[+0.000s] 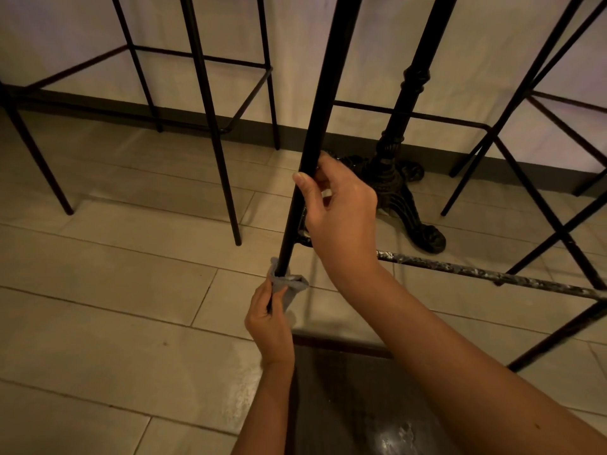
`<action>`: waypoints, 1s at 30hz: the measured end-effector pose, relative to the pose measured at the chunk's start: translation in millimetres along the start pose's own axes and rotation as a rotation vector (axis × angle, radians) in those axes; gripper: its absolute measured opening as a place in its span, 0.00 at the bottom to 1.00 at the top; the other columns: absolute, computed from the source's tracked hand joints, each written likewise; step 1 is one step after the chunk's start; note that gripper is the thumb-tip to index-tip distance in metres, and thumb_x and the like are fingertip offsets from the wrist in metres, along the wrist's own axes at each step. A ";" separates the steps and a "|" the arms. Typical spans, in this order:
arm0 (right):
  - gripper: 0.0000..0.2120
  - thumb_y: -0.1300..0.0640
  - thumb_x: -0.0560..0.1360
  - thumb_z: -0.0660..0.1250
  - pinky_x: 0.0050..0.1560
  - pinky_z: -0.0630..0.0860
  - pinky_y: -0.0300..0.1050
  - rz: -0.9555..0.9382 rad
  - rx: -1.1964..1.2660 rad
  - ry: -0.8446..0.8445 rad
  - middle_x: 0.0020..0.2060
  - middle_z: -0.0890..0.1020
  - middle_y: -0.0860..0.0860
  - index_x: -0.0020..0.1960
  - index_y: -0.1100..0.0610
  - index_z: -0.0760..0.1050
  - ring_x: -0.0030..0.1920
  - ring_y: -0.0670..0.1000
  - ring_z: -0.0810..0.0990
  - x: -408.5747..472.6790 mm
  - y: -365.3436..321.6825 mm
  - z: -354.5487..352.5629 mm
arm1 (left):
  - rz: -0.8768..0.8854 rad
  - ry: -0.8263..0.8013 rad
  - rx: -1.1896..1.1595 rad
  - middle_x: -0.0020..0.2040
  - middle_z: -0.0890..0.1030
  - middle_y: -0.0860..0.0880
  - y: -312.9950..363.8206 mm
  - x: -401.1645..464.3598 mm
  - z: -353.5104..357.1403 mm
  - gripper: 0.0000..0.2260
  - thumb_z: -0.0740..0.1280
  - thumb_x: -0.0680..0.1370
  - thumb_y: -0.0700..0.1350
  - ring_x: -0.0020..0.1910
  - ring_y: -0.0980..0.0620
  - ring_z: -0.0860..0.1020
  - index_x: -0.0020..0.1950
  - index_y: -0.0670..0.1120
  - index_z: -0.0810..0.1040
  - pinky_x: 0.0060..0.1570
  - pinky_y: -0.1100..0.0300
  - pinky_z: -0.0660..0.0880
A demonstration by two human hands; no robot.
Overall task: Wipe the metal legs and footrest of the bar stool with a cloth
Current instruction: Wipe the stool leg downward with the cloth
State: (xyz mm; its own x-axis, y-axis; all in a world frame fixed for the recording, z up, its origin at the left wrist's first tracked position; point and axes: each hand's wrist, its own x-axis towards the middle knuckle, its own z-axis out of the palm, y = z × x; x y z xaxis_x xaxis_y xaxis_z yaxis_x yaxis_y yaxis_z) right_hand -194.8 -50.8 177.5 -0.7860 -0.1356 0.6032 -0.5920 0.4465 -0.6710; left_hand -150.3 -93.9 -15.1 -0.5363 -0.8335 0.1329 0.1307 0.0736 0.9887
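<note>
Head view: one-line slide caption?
Left hand wraps grey cloth around stool leg; right hand steadies it.

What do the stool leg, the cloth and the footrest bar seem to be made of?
Stool leg: probably metal tube, smooth black coating with a faint sheen. Cloth: soft grey fabric, folded and creased around the leg's lower end. Footrest bar: likely metal, its dark finish chipped or blotched with pale patches.
</note>
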 end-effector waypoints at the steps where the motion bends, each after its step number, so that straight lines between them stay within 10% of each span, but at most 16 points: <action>1: 0.10 0.58 0.76 0.65 0.41 0.78 0.44 -0.002 -0.004 0.007 0.40 0.80 0.53 0.54 0.62 0.77 0.40 0.47 0.77 0.1 0.4 0.3 | -0.003 -0.011 0.013 0.49 0.80 0.50 -3.7 0.0 -0.5 0.14 0.64 0.75 0.33 0.49 0.59 0.77 0.59 0.43 0.76 0.49 0.74 0.72; 8: 0.11 0.59 0.76 0.65 0.41 0.77 0.41 -0.013 -0.011 0.025 0.41 0.81 0.53 0.56 0.62 0.77 0.41 0.47 0.77 0.0 0.7 1.2 | -0.106 -0.096 0.052 0.47 0.79 0.55 -24.9 -5.3 -17.1 0.13 0.64 0.76 0.34 0.47 0.71 0.76 0.57 0.47 0.77 0.46 0.78 0.70; 30: 0.12 0.58 0.76 0.64 0.44 0.79 0.47 0.025 -0.001 0.008 0.42 0.81 0.53 0.58 0.62 0.76 0.42 0.48 0.78 -0.1 -1.7 1.1 | -0.223 -0.068 -0.062 0.44 0.80 0.53 -3.9 2.4 -3.5 0.10 0.59 0.79 0.39 0.46 0.60 0.77 0.49 0.48 0.79 0.49 0.67 0.73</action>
State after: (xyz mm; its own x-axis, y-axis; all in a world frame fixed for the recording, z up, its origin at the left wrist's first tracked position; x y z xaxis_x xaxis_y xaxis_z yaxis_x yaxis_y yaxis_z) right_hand -194.0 -52.5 178.1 -0.7989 -0.1170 0.5899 -0.5721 0.4503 -0.6855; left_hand -149.2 -98.1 -18.9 -0.6123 -0.7863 -0.0823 0.0522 -0.1440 0.9882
